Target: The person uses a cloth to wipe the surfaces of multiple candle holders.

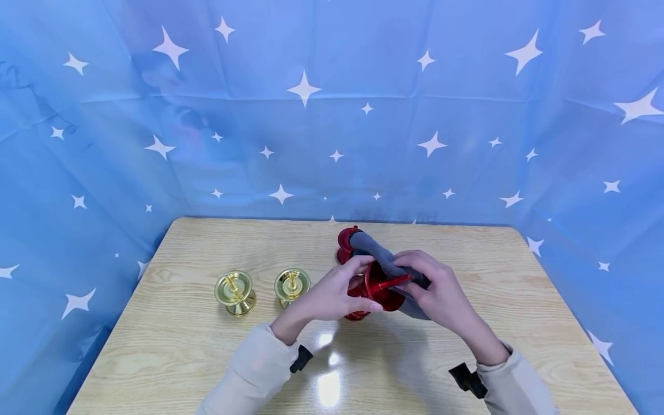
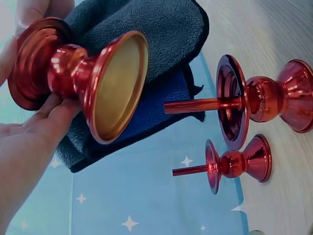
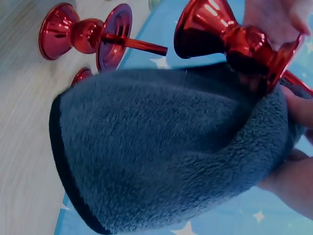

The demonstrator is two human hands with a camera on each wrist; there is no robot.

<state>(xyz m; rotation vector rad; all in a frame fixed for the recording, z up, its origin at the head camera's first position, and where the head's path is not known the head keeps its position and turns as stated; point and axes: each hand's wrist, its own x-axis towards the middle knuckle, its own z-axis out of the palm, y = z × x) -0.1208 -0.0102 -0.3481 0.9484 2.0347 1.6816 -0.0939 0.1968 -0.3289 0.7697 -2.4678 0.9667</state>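
Note:
My left hand grips a shiny red candle holder round its waist, tilted on its side above the table. Its underside is gold-coloured in the left wrist view, and its red spike points towards my right hand. With fingers and thumb, my right hand pinches a fluffy grey cloth with a dark edge. The cloth lies against the holder's dish, and its far end hangs loosely. Two more red candle holders, one nearer and one farther, stand on the table, partly hidden by hands and cloth in the head view.
Two gold candle holders with spikes stand side by side to the left of my hands. Everything is on a light wooden table. A blue curtain with white stars surrounds its back and sides.

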